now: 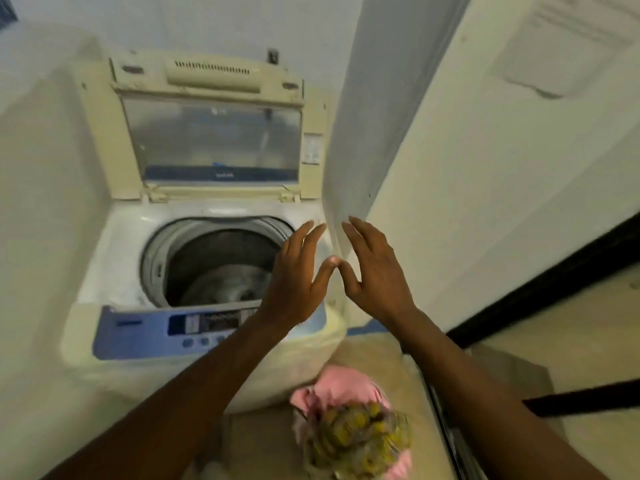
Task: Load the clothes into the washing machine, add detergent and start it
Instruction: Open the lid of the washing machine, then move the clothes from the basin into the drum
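Note:
A cream top-loading washing machine stands in a narrow corner with its lid raised upright. Something pale grey lies at the bottom of the dark drum; I cannot tell what it is. Along the front runs a blue control panel with several buttons. My left hand and my right hand hover side by side above the machine's right rim, fingers spread, thumb tips touching, holding nothing. A heap of clothes, pink cloth with a yellow-patterned piece on top, lies low in front of the machine.
White walls close in on the left and right of the machine. A dark frame runs diagonally at the right. The clothes rest on a beige surface beside the machine's front corner.

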